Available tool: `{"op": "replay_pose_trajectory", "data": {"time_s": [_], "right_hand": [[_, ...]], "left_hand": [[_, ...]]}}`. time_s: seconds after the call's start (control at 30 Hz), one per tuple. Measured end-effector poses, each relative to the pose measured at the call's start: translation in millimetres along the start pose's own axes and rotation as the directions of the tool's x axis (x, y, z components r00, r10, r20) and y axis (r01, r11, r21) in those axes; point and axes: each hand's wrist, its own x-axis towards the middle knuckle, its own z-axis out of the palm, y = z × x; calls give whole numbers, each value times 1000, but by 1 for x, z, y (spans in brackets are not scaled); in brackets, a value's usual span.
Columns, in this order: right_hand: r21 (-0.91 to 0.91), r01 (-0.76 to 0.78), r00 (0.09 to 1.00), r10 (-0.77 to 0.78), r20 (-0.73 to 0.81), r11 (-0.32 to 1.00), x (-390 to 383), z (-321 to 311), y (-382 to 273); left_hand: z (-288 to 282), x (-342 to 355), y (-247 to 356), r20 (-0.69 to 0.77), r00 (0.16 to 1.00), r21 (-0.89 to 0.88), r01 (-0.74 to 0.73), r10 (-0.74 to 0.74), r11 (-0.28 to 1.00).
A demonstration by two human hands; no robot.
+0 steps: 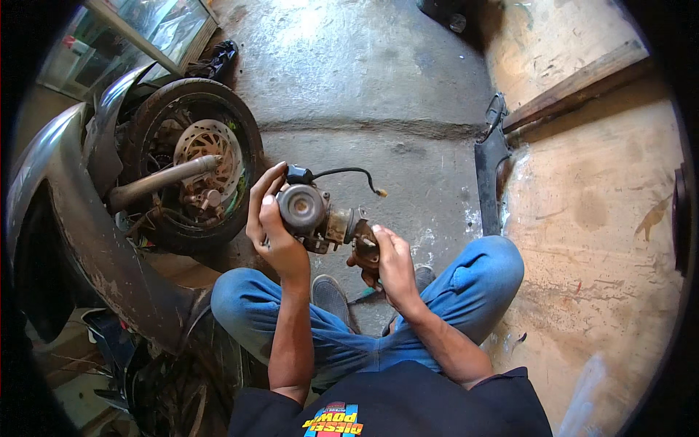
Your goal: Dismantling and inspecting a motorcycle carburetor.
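Observation:
A metal carburetor [301, 209] with a round cap, a small black housing on top and a black wire [353, 170] ending in a pale plug is held up above my crossed legs. My left hand [275, 229] is closed round its left side, the thumb beside the round cap. My right hand [393, 266] grips a dark, brownish metal fitting [366, 246] at the carburetor's right end. Whether that fitting is fixed to the carburetor or only held against it, I cannot tell.
A motorcycle wheel with brake disc [207, 148] and worn body panels [80, 211] crowd the left, below a glass cabinet [127, 40]. A dark plastic panel [491, 175] leans by the beige wall [582, 240] at the right. Concrete floor [349, 87] stretches ahead.

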Motion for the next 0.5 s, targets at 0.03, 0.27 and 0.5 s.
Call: {"op": "replay_pose_trajectory", "data": {"time_s": [0.03, 0.27, 0.5], "right_hand": [[-45, -18, 998, 21, 61, 999, -3, 0, -2], [-267, -179, 921, 257, 294, 947, -9, -6, -26], [-384, -117, 891, 268, 367, 916, -11, -12, 3]], "left_hand": [[-1, 3, 0, -9, 1000, 9, 13, -13, 1000], [-24, 18, -11, 17, 976, 101, 212, -215, 972], [-34, 17, -9, 34, 928, 182, 360, -372, 915]]}}
